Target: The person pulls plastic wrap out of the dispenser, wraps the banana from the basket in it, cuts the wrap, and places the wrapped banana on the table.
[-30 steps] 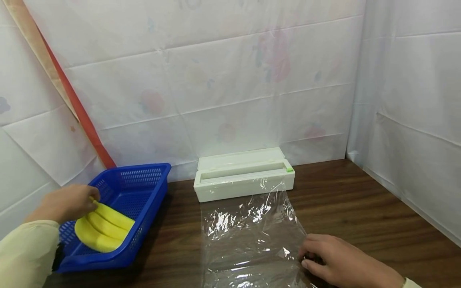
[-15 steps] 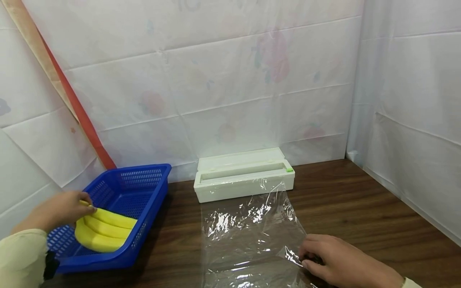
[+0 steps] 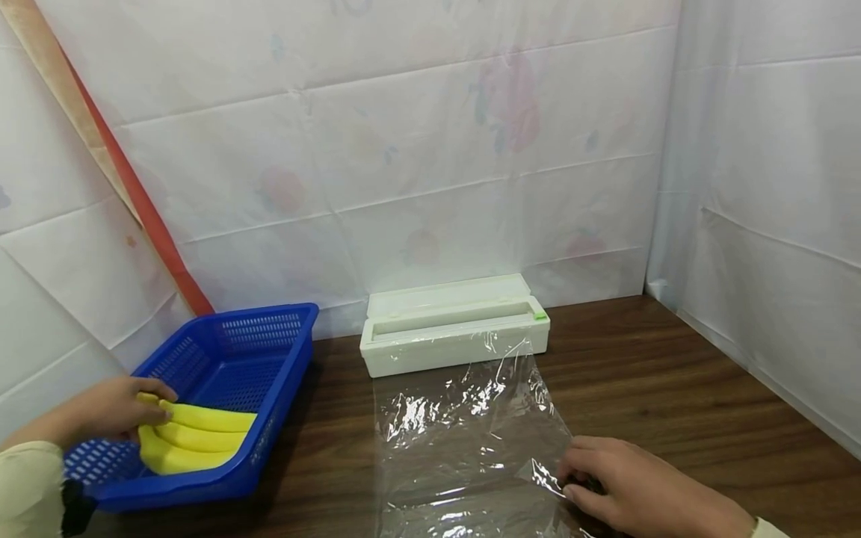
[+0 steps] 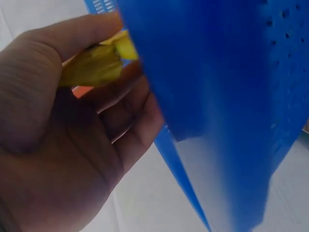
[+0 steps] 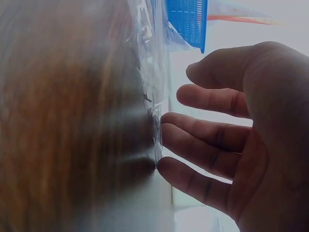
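A bunch of yellow bananas (image 3: 195,442) lies in the blue plastic basket (image 3: 175,490) at the left. My left hand (image 3: 110,412) holds the bunch by its stem, reaching over the basket's left side. In the left wrist view, the banana stem (image 4: 94,67) sits between thumb and fingers, and the basket wall (image 4: 217,72) hides the rest. A sheet of clear plastic wrap (image 3: 464,448) stretches forward from a white dispenser box (image 3: 457,353). My right hand (image 3: 639,486) rests at the sheet's right edge; its relaxed fingertips touch the film, thumb apart, in the right wrist view.
The dispenser's lid (image 3: 451,295) is up, and a small green piece (image 3: 540,316) sits at its right end. Dark wooden table (image 3: 619,373) lies under everything. White sheeting (image 3: 417,149) covers the walls behind and right, with a red strip (image 3: 155,224) at the left.
My left hand has moved left and down, still holding the banana stem, and the bunch has settled lower in the basket. The right hand and plastic wrap stay in place.
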Available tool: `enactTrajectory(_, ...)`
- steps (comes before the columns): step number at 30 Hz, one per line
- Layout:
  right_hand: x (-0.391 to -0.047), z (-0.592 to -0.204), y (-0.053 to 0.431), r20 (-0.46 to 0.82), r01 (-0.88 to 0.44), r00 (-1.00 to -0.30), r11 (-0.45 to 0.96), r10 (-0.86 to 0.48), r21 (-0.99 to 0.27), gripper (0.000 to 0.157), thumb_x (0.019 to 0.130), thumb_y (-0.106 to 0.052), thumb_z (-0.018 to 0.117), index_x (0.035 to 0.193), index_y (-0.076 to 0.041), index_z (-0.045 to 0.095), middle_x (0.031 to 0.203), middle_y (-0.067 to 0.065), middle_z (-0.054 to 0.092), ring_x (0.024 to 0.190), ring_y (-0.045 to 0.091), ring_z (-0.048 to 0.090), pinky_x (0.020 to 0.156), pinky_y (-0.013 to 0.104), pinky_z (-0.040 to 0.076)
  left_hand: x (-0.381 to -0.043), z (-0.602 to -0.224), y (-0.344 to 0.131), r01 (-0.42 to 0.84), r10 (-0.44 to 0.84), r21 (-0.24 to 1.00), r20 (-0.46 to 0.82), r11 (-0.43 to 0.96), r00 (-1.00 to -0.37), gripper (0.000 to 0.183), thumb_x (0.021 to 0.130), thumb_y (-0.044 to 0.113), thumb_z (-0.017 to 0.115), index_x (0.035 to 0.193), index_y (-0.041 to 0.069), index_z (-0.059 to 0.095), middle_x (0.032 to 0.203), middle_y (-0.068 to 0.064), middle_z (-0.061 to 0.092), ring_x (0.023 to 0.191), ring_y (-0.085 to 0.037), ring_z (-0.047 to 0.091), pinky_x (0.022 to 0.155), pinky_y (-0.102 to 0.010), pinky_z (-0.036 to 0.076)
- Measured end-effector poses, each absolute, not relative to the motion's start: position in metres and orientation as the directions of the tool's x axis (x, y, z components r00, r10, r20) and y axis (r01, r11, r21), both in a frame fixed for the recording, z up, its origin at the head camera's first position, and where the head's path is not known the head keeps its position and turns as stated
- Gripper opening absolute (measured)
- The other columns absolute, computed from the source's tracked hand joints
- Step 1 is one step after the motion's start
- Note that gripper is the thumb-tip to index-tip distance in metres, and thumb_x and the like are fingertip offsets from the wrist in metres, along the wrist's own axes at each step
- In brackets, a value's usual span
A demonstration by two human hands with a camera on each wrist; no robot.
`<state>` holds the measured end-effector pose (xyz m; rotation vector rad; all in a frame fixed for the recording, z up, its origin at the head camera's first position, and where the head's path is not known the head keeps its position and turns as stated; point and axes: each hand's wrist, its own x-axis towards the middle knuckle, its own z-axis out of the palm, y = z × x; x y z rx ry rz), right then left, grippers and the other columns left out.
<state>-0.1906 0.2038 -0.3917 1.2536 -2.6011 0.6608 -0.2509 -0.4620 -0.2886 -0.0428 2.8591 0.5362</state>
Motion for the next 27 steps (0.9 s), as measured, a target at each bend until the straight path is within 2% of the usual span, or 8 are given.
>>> enactTrajectory(5, -0.19, -0.392, 0.204, 0.364, -0.785, -0.62, 0.548, -0.695, -0.29, 0.008, 0.09, -0.029, 0.062, 0.094, -0.035, 0.059, 0.089, -0.026, 0.048, 0.073, -0.005, 0.047, 0.06, 0.019, 0.042, -0.245, -0.288, -0.462, -0.112, 0.037, 0.431, -0.323, 0.895, -0.946, 0.059, 0.084, 0.033, 0.067, 0.124, -0.006, 0.051, 0.086, -0.008, 0.052, 0.069, -0.021, 0.052, 0.058, -0.034, 0.048)
enactTrajectory(12, -0.191, -0.391, 0.204, 0.334, -0.772, -0.635, 0.554, -0.696, -0.313, 0.006, 0.091, -0.031, 0.059, 0.095, -0.036, 0.058, 0.09, -0.026, 0.049, 0.073, -0.005, 0.047, 0.06, 0.019, 0.041, -0.24, -0.288, -0.463, -0.114, 0.13, 0.558, -0.379, 0.822, -0.916, 0.062, 0.087, 0.026, 0.065, 0.13, -0.011, 0.04, 0.097, -0.011, 0.054, 0.083, -0.024, 0.052, 0.069, -0.038, 0.051)
enactTrajectory(17, -0.191, -0.391, 0.205, 0.316, -0.76, -0.647, 0.56, -0.693, -0.329, 0.005, 0.092, -0.032, 0.058, 0.095, -0.036, 0.058, 0.09, -0.025, 0.048, 0.073, -0.005, 0.047, 0.059, 0.02, 0.041, -0.241, -0.288, -0.461, -0.133, 0.105, 0.566, -0.367, 0.813, -0.924, 0.061, 0.09, 0.031, 0.061, 0.131, -0.01, 0.041, 0.107, -0.013, 0.055, 0.088, -0.024, 0.054, 0.075, -0.041, 0.051)
enactTrajectory(21, -0.19, -0.391, 0.204, 0.329, -0.766, -0.642, 0.558, -0.693, -0.318, 0.006, 0.091, -0.031, 0.059, 0.094, -0.036, 0.058, 0.089, -0.026, 0.048, 0.073, -0.005, 0.047, 0.059, 0.019, 0.042, -0.242, -0.284, -0.46, -0.119, 0.08, 0.53, -0.338, 0.84, -0.938, 0.062, 0.092, 0.039, 0.055, 0.13, -0.008, 0.043, 0.115, -0.02, 0.054, 0.093, -0.026, 0.056, 0.074, -0.044, 0.051)
enactTrajectory(27, -0.189, -0.391, 0.203, 0.346, -0.774, -0.632, 0.549, -0.693, -0.315, 0.009, 0.09, -0.028, 0.061, 0.094, -0.036, 0.058, 0.089, -0.025, 0.048, 0.073, -0.005, 0.047, 0.06, 0.019, 0.042, -0.241, -0.28, -0.46, -0.09, 0.055, 0.489, -0.275, 0.867, -0.96, 0.067, 0.094, 0.046, 0.047, 0.13, -0.01, 0.04, 0.116, -0.024, 0.054, 0.097, -0.03, 0.057, 0.071, -0.046, 0.051)
